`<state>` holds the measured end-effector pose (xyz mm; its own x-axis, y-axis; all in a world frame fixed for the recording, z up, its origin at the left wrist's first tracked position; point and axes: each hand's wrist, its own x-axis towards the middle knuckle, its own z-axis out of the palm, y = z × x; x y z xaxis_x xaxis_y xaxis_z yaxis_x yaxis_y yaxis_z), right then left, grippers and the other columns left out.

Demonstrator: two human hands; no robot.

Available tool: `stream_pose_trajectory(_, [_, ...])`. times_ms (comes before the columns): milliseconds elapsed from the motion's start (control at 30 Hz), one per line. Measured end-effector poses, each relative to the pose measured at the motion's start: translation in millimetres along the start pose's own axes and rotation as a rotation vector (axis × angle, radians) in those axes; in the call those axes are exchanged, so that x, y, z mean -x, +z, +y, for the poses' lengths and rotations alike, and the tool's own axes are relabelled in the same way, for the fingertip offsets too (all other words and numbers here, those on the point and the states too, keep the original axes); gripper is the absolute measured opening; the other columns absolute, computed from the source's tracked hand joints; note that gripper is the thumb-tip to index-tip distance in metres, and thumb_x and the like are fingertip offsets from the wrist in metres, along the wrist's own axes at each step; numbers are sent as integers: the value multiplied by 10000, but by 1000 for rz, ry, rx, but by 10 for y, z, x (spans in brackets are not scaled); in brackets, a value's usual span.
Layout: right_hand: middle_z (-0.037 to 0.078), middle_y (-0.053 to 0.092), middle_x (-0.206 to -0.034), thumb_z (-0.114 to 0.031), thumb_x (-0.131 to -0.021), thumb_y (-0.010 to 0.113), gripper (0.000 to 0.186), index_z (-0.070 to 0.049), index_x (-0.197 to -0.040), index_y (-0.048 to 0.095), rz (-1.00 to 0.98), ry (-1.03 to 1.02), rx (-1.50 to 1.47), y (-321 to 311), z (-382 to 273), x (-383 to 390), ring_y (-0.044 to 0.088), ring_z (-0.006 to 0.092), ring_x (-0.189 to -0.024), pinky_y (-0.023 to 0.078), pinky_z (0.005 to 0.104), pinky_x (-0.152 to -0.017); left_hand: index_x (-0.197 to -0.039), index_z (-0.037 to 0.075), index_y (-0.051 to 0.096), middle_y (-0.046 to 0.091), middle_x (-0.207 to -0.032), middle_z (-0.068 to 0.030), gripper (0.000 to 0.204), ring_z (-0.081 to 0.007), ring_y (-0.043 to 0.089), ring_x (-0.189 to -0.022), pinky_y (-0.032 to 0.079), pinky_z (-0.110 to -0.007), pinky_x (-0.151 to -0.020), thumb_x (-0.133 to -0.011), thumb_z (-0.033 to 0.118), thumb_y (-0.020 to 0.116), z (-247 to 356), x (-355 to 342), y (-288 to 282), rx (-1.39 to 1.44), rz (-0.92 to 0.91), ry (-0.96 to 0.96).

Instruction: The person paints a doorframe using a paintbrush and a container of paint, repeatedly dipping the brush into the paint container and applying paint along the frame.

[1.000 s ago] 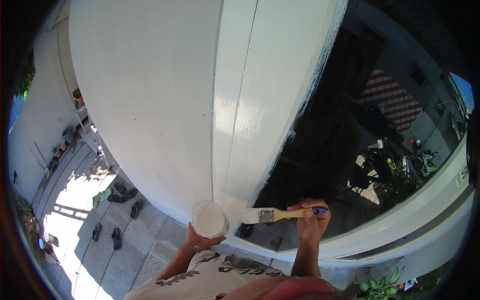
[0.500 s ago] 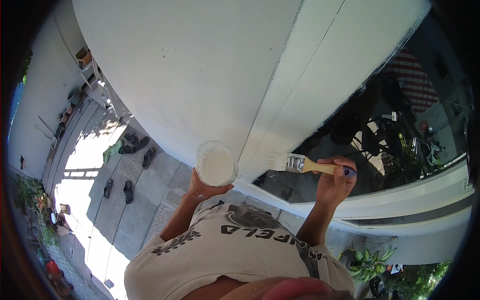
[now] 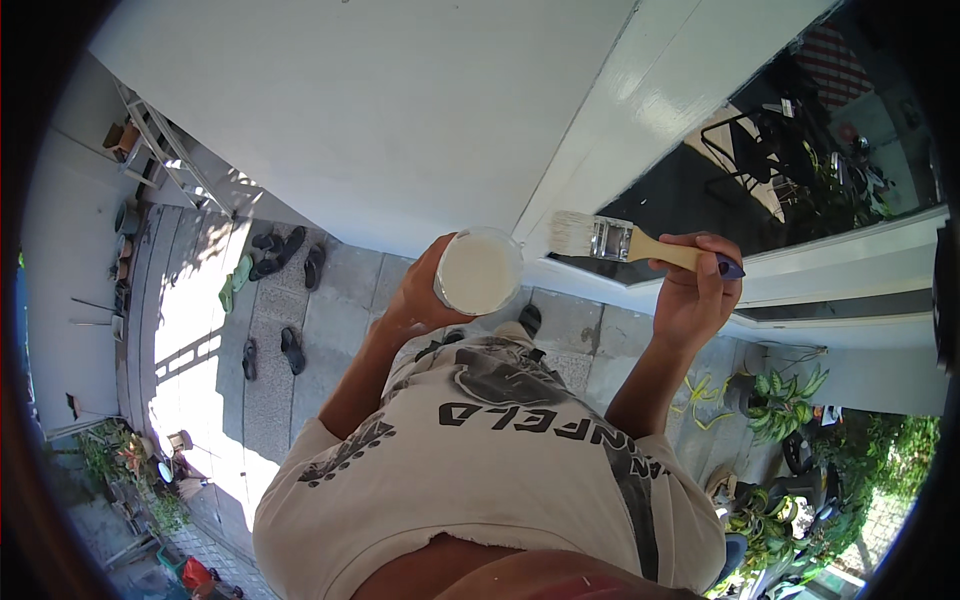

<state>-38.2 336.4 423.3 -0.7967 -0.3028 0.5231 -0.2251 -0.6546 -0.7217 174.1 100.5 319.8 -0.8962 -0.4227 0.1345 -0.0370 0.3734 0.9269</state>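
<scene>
Paintbrush lies right of centre in the frame, nearly level, with its handle end slightly lower than its bristles. The bristles point left and are coated with whitish paint; they overlap the lower end of the white frame strip, though whether they touch it I cannot tell. The right hand grips the pale wooden handle near its purple end, fingers curled close around it.

Just left of the bristles, near the middle of the frame, the left hand holds a cup. It is wrapped around the left and lower side, with only a narrow spread. White paint shows inside the round rim, and the cup stands apart from the paintbrush.

Above the cup, a pale wall panel fills the top centre; dark glass takes the upper right. Dark sandals and green slippers lie on the paving at left, below a ladder in the upper left.
</scene>
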Motion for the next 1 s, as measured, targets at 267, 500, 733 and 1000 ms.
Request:
stream_pose_trajectory(267, [214, 702, -969, 0, -948, 645, 157, 69, -1087, 624, -210, -8, 147, 464, -434, 270, 760, 358, -882, 647, 378, -690, -1476, 81, 477, 587, -1416, -119, 1003, -299, 578, -1314, 466, -417, -1108, -610, 183, 971, -25, -1, -57, 115, -136, 122])
stream_pose_trajectory(500, [203, 739, -988, 81, -891, 661, 185, 74, -1076, 656, -344, -110, 370, 815, -688, 314, 763, 311, -928, 594, 329, -772, -1474, 92, 480, 589, -1414, -125, 985, -284, 576, -1316, 467, -414, -1105, -617, 160, 961, 143, -135, 16, 131, -51, 173])
stream_pose_trajectory(733, [219, 722, -1069, 92, -905, 659, 212, 83, -1117, 657, -499, -115, 560, 762, -636, 349, 749, 295, -1000, 587, 328, -808, -1437, 7, 449, 650, -1319, -143, 1018, -253, 637, -1223, 507, -386, -1071, -615, 231, 1006, 47, -113, 70, 88, -84, 201])
stream_pose_trajectory(1000, [190, 743, -1075, -18, -998, 632, 180, 41, -1162, 673, -350, -181, 831, 345, -335, -175, 747, 293, -1014, 594, 355, -869, -1499, 51, 439, 627, -1373, -133, 1023, -274, 602, -1288, 471, -422, -1095, -639, 208, 969, -74, 30, -16, 163, -85, 102])
